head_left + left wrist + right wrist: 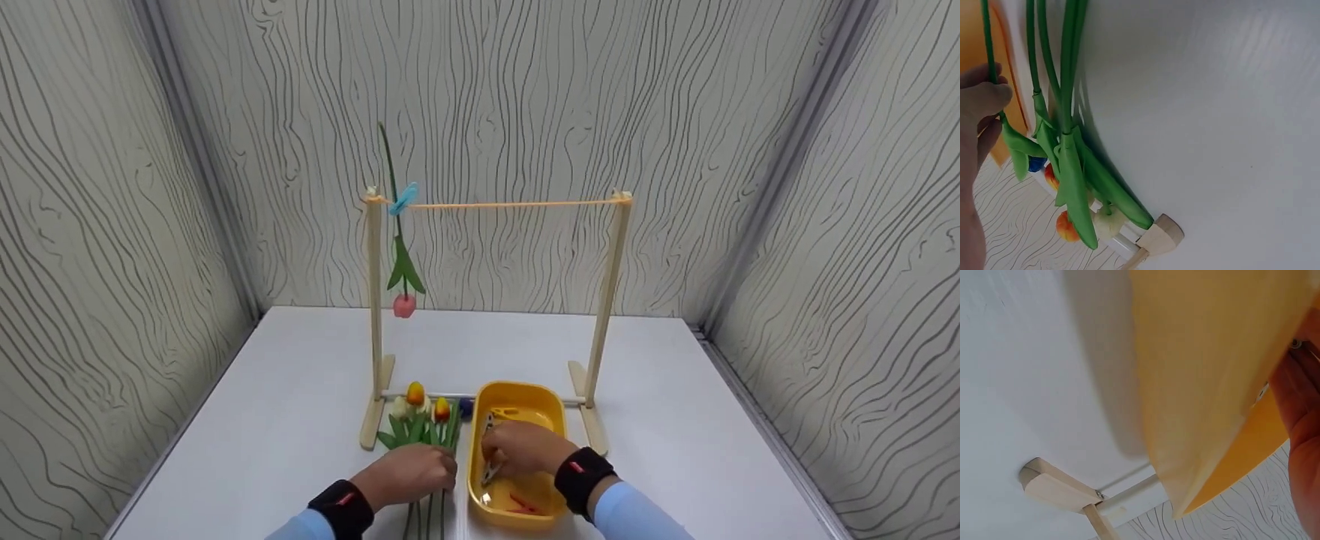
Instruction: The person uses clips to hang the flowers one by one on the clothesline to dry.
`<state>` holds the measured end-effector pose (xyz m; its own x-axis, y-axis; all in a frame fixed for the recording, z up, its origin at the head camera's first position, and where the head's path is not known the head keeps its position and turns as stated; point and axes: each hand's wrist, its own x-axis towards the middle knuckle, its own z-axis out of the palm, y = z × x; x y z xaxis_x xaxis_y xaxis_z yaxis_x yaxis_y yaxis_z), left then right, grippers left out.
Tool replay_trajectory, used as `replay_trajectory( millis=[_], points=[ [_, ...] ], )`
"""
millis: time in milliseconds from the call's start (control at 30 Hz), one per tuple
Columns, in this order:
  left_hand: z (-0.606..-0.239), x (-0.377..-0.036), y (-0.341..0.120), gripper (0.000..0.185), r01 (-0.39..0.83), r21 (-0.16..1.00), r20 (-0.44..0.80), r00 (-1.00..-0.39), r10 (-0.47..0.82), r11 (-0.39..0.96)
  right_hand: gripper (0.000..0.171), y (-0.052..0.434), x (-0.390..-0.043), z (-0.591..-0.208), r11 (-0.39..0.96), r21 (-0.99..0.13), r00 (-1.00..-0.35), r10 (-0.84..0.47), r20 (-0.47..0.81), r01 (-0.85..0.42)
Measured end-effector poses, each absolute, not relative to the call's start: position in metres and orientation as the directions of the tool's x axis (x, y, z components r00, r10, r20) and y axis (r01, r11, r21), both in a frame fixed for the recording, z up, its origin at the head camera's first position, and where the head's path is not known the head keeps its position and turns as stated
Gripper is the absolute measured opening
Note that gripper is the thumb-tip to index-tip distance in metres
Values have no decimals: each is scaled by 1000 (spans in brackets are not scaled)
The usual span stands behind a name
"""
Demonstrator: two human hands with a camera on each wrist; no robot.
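A yellow plastic basin stands on the white table, holding clothespins: a yellow clothespin near its far end, a red clothespin at its near end, and a grey clothespin by the fingers of the right hand. That hand reaches inside the rim with its fingers bent; whether they pinch a clothespin, I cannot tell. The left hand pinches a green stem between thumb and finger, just left of the basin. Beside it lie artificial tulips, with orange-yellow blooms, a white bloom and a dark blue bloom toward the far side.

Only a narrow strip of table separates the left hand from the basin's left rim. The basin's far end reaches the rack's bottom rod, between the wooden posts. Above, an orange cord spans the posts; a blue clothespin holds an upside-down pink tulip near its left end, the cord running on to the right post.
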<state>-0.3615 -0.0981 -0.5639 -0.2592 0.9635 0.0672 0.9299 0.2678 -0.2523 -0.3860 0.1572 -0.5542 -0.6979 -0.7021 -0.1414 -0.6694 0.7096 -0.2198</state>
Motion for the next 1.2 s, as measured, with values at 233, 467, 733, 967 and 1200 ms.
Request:
replay_trajectory(
  millis=[233,467,733,967,1200],
  points=[
    [-558,-360,-99,29,911,68,157,-413,897,407,27,173,-389,-552,668,-585,-778,-620,-97,-460],
    [-549,-363,-97,28,813,318,265,-570,778,487,27,180,-394,-550,574,-725,-845,-534,22,-381],
    [-527,-372,-88,31,699,583,421,-696,582,415,33,186,-396,-540,550,-738,-883,-449,133,-391],
    [-508,-380,-84,28,631,729,512,-760,400,265,31,193,-401,-524,500,-754,-888,-390,242,-425],
    [-489,-388,-84,28,546,815,496,-830,254,194,35,196,-409,-502,409,-812,-905,-269,329,-416]
  ],
)
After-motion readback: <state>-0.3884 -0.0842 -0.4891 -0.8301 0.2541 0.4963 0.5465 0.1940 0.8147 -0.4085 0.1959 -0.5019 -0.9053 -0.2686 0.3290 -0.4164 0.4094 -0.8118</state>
